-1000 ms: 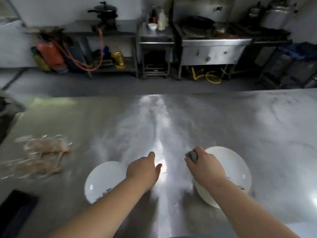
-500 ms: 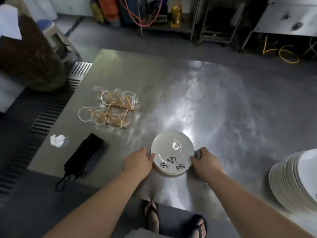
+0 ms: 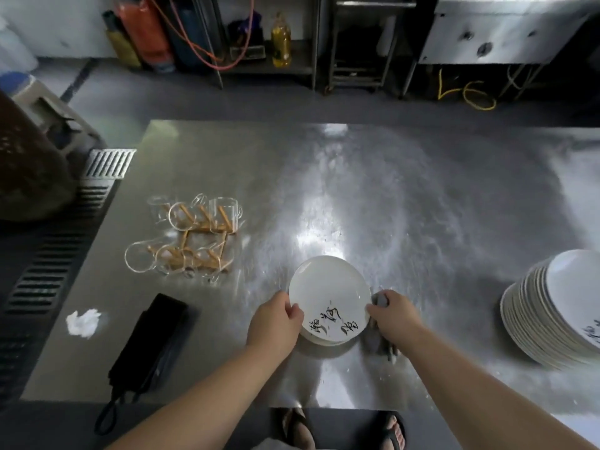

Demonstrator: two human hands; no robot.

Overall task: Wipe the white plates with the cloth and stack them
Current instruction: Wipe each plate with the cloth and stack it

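**Plate held at both rims, near edge of steel table**

Directions are read on the tabletop, with the person standing at 6 o'clock.

At 6 o'clock, close to the near edge, a round white plate [image 3: 328, 293] with a glossy glaze and black brush-lettering on its near half is held between both hands. The left hand [image 3: 274, 323] grips its left rim, thumb over the top face and fingers curled below. The right hand [image 3: 394, 315] is closed round a crumpled grey cloth [image 3: 379, 301], pressing it to the plate's right rim. A tail of the cloth hangs beneath the hand. Whether the plate rests on the table cannot be told.

The table [image 3: 357, 190] is brushed stainless steel, scuffed in swirls, with bright glare at its centre.

At 4 o'clock stands a tall stack of matching plates [image 3: 535, 323], their thin rims stepped and leaning. At 7 o'clock lies a long black fabric pouch [image 3: 156, 339] with a cord loop. At 8 o'clock is a crumpled white tissue [image 3: 82, 323]. At 10 o'clock, clear glass mugs [image 3: 191, 238] lie tipped among pale wooden rods.

Beyond the table at 12 o'clock, a yellow oil bottle [image 3: 281, 40] stands on a low shelf.
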